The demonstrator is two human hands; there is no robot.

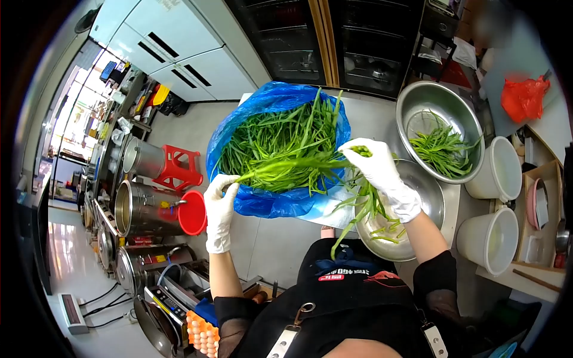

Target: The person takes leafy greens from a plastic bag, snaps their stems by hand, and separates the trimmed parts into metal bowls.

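Note:
A blue plastic bag (268,206) full of long green leafy vegetables (262,140) lies open on a metal table. My left hand (219,206), in a white glove, pinches the end of a bunch of greens (292,164) at the bag's near left edge. My gloved right hand (373,164) is closed on greens at the bag's right side, above a steel bowl (427,185). Leafy pieces hang below it, and short cut stems (388,232) lie in that bowl. Behind it on the right, a deeper steel basin (418,104) holds a pile of leaves (441,149).
Two white buckets (502,170) (489,241) stand at the right, beside a wooden compartment box. A red bag (524,98) is at the far right. Steel pots (143,209), a red stool (179,167) and a red bucket (193,213) are on the left. An egg tray (203,335) is lower left.

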